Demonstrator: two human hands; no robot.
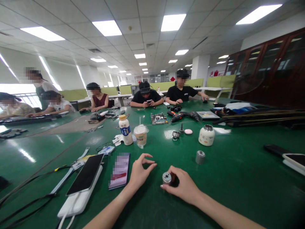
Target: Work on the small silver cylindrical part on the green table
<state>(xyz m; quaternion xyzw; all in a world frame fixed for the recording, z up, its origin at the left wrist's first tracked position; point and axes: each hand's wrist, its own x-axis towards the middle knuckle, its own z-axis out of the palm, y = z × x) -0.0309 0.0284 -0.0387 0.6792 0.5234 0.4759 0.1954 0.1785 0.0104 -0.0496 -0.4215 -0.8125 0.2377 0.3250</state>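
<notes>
Your right hand [182, 186] holds a metal cylinder [167, 178] between thumb and fingers, its round end facing up, low in the middle of the scene. Your left hand [140, 170] is just to the left of it and holds nothing; its thumb and fingertips are parted by a narrow gap.

On the near left of the green table [228, 178], a dark phone [87, 173] lies on a white power bank [78, 198], with a white cable [72, 208] running toward you. Between these and your left hand lies a phone with a lit screen [119, 171].

A little farther off, to the right of your hands, a second metal cylinder [200, 157] stands upright. Beyond it is a cream jar [206, 135] with a face drawn on it and its metal mouth open. Left of the jar are a pink disc [188, 131] and small dark parts. Farther left, a lidded plastic cup [141, 135] with a straw stands beside a bottle [125, 130] with a blue label.

Farther back are a circuit board [159, 118] and a power drill [183, 116]. At the far side, several people sit around the table; one person in black [146, 97] holds a phone.
</notes>
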